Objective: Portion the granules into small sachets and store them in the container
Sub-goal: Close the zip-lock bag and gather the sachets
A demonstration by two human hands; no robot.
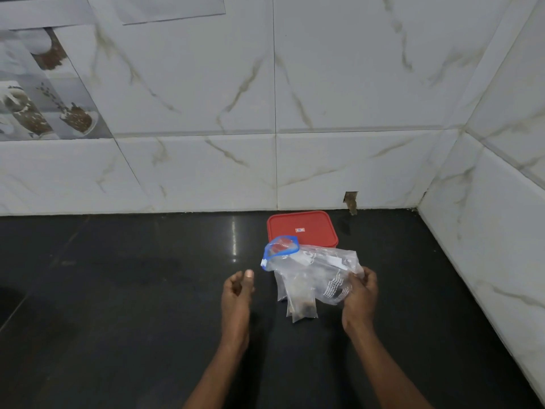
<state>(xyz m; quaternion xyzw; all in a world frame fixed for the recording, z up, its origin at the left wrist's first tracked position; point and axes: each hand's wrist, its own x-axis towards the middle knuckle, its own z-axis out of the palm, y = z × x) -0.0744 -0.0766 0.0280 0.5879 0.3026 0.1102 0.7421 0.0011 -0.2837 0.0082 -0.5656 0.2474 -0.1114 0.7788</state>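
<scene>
I see a white tiled wall [354, 84] above a black counter [118, 290]. 1 red box [306, 224] sits by the wall, lid on. Just in front of it, my right hand [361, 293] grips a clear bag [324, 270] with a blue zip. My left hand [237, 287] is loose and holds nothing. Small packets [300, 305] of brown bits hang under the bag.

left hand [237, 287]: bare, short thumbnail | right hand [361, 293]: bare | forearms [383, 364]: uncovered to frame edge

Print on the plastic bag [324, 271] and the label [299, 230] on the red lid [309, 222] are illegible.
</scene>
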